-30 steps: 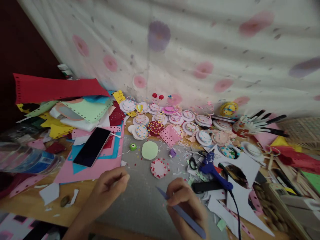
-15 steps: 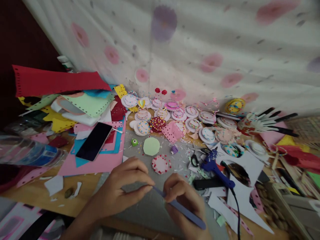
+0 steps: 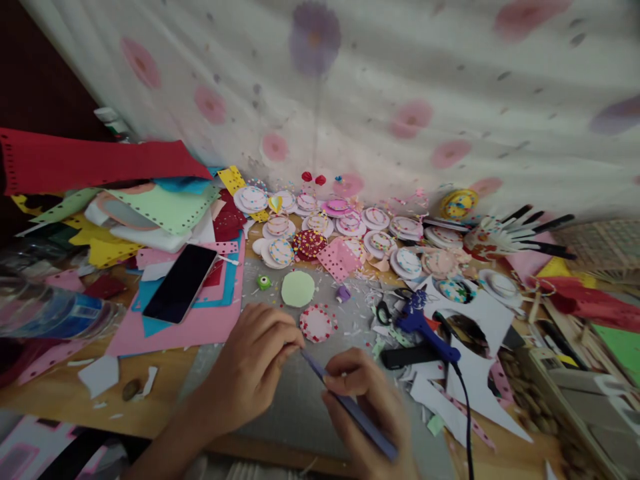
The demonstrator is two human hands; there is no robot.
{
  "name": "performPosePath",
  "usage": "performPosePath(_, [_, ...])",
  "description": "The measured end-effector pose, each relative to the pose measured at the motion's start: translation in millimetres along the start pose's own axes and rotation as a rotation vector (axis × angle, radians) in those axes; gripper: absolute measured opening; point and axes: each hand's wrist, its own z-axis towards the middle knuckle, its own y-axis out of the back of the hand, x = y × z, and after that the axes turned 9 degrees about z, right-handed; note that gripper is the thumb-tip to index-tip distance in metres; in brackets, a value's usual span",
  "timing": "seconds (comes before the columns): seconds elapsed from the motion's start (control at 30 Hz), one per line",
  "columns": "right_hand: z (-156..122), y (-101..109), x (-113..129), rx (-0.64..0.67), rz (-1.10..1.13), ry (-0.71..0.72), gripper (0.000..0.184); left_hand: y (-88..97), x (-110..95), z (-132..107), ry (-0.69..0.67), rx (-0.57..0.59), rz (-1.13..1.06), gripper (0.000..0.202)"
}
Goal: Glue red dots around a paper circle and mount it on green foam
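Note:
My right hand (image 3: 367,407) grips a pair of slim purple tweezers (image 3: 357,417), which slant up and left towards my other hand. Thumb and fingers of my left hand (image 3: 263,353) are pinched together at the narrow tip; whatever lies between them is too small to make out. Just beyond the fingertips, a round pink piece edged with red dots (image 3: 318,323) lies on the grey mat (image 3: 295,420). Behind it is a pale green paper disc (image 3: 298,289). A little green one-eyed figure (image 3: 263,282) and a small purple piece (image 3: 343,293) flank the disc.
Several decorated paper hats (image 3: 280,252) line the back. A blue glue gun (image 3: 427,333) with its cord, black-handled scissors (image 3: 383,312) and white paper scraps (image 3: 440,407) lie right. Left are a phone (image 3: 181,283), coloured sheets (image 3: 165,207) and a plastic bottle (image 3: 55,310).
My left fingers have curled closer together at the tweezers' tip. The tweezers have tilted a little steeper. The whole view has shifted slightly.

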Motion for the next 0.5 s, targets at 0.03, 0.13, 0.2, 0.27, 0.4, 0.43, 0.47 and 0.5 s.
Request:
performPosePath(0.03, [-0.3, 0.2, 0.8, 0.009, -0.016, 0.009, 0.023, -1.3, 0.4, 0.3, -0.003, -0.011, 0.018, 0.016])
performPosePath(0.13, [-1.4, -0.4, 2.9, 0.003, -0.026, 0.038, 0.022, -2.4, 9.0, 0.7, 0.001, -0.077, 0.092, 0.017])
performPosePath(0.2, [-3.7, -1.7, 3.0, -0.077, 0.034, 0.07, 0.017, 0.8, 20.2, -0.7, 0.057, -0.141, 0.141, 0.018])
performPosePath(0.27, [-7.0, -2.6, 1.7, -0.195, 0.113, 0.073, 0.01, 6.7, 33.3, -4.8, 0.163, -0.189, 0.129, 0.016])
performPosePath(0.4, [-9.9, -0.9, -4.2, -0.321, 0.214, -0.002, 0.001, 21.9, 57.2, -20.8, 0.396, -0.241, -0.04, 0.009])
performPosePath(0.43, [-9.3, 0.1, -5.8, -0.326, 0.23, -0.019, 0.002, 26.1, 62.4, -25.7, 0.438, -0.262, -0.079, 0.012])
performPosePath(0.47, [-8.3, 1.1, -7.4, -0.326, 0.246, -0.028, 0.002, 30.6, 67.0, -30.5, 0.475, -0.276, -0.122, 0.018])
performPosePath(0.5, [-7.0, 1.9, -8.7, -0.326, 0.258, -0.034, 0.002, 35.4, 70.9, -35.3, 0.505, -0.293, -0.156, 0.027])
